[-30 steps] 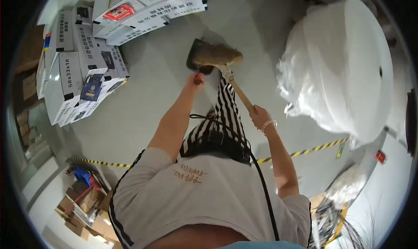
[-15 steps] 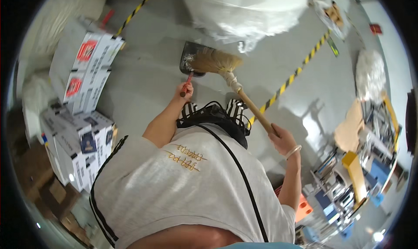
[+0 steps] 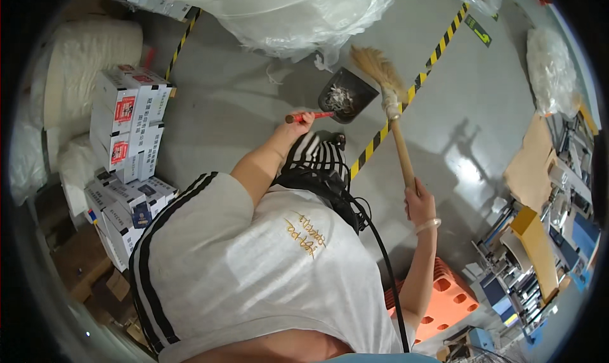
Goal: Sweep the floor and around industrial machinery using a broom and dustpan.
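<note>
Grey concrete floor point(image 3: 209, 115), yellow-black hazard tape point(image 3: 406, 103) crossing it. Right hand point(image 3: 420, 205) closed round wooden broom handle point(image 3: 401, 150). Left hand point(image 3: 293, 123) closed on red handle of dark dustpan point(image 3: 346, 95). Since half second ago, bristles point(image 3: 377, 70) lifted off pan mouth, now beside it; debris sits inside pan, so sweep-in looks finished. Beyond: plastic-wrapped bundle point(image 3: 285, 7); stacked cartons point(image 3: 130, 122) at left.

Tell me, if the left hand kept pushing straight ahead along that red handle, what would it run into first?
Probably the black dustpan the left hand holds by its red handle; past it, the big plastic-wrapped bundle. Depth is hard to judge here.
</note>
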Demonstrator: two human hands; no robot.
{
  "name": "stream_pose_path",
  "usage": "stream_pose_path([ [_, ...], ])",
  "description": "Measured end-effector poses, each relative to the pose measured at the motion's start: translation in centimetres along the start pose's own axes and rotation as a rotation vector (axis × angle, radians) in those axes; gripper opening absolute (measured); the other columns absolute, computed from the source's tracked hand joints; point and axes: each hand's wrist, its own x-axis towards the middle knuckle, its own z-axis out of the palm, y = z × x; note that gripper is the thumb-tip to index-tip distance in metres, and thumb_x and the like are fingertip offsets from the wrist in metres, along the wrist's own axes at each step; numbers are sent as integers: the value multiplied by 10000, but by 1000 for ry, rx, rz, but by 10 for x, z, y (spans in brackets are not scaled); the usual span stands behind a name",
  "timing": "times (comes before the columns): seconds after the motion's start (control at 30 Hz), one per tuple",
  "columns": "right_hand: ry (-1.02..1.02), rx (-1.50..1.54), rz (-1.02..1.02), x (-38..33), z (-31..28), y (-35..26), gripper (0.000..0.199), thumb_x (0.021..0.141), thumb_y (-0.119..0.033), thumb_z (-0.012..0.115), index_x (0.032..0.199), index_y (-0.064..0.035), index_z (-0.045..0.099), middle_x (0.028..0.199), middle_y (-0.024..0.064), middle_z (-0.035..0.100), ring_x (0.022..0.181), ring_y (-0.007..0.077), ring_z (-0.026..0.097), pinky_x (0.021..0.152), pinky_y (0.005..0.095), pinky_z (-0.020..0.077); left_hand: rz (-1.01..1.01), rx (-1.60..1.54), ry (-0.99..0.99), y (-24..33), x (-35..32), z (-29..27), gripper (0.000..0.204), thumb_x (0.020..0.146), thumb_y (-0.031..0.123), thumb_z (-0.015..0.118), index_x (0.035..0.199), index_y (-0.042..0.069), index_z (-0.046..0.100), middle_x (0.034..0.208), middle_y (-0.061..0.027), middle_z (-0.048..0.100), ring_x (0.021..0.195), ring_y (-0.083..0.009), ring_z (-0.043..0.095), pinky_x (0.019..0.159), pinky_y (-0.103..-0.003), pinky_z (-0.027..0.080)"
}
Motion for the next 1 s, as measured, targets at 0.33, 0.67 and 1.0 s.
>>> stream_pose_path([
  [0.33, -60, 59, 2, 51, -68, -26, 456, 757, -193, 505, 1190, -70, 431, 603, 11, 487, 404, 68, 412, 326, 218, 313, 144, -181, -53, -1, 13, -6, 219, 729, 31, 401, 923, -70, 386, 670, -106, 460, 518, -186, 489, 429, -272, 453],
  [0.67, -158, -129, -68, 110, -78, 17, 382, 729, -179, 511, 1094, -67, 497, 572, 6, 462, 411, 84, 436, 342, 238, 365, 362, -279, -213, -53, -14, -91, 138, 717, -1, 448, 835, -71, 434, 691, -114, 492, 490, -170, 497, 449, -245, 491],
  [1.0, -455, -799, -768, 216, 119, -69, 310, 722, -184, 452, 1002, -83, 537, 871, 188, 573, 846, 344, 535, 709, 392, 417, 386, -702, -224, -34, 36, -168, 200, 652, 133, 487, 791, -9, 465, 666, -96, 487, 542, -183, 507, 424, -269, 460],
])
